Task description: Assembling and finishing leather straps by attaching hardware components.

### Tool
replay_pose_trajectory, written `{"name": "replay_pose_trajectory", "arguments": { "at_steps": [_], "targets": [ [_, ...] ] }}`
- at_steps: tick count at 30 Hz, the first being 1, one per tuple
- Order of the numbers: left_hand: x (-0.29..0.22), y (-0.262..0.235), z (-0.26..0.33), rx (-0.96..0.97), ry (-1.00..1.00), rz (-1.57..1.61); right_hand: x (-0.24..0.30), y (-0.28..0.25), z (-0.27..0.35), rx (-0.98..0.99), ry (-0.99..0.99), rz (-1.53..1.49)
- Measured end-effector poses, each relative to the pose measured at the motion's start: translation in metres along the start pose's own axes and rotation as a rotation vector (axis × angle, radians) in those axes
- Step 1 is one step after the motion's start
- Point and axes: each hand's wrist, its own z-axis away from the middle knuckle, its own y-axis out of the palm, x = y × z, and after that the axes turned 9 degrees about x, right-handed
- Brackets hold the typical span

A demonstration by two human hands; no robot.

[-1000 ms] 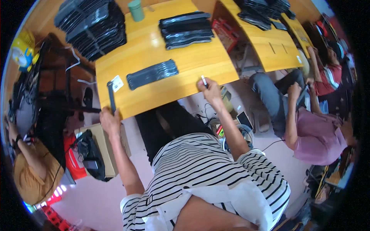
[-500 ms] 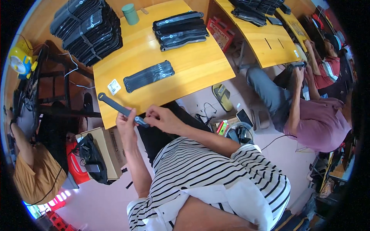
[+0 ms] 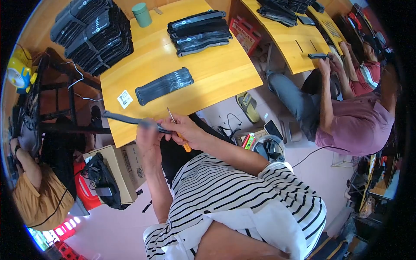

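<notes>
Both hands have drawn back from the table (image 3: 216,82) edge: left hand (image 3: 147,134) grips the long black strip (image 3: 125,118), right hand (image 3: 184,128) now pinches the orange-handled tool (image 3: 177,130) against it

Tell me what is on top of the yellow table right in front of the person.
On the yellow table lie a flat black strip, a small white tag, a stack of black strips, a bigger heap and a green cup. Whatever the heaps cover is hidden.

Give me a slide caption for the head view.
Left hand holds a long black strip while right hand works an orange-handled tool above the yellow table.
</notes>
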Motion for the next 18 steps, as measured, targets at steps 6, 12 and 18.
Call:
{"name": "replay_pose_trajectory", "arguments": {
  "at_steps": [6, 12, 18],
  "targets": [
    [-0.022, -0.005, 0.0, -0.182, 0.138, 0.058, 0.005, 0.001, 0.006, -0.056, -0.155, 0.21],
    [-0.018, 0.003, -0.007, -0.101, 0.121, 0.189, 0.013, 0.008, 0.02, -0.07, -0.227, 0.49],
    [-0.019, 0.01, -0.011, -0.098, 0.09, 0.209, 0.017, 0.01, 0.023, -0.12, -0.211, 0.633]
  ]
}}
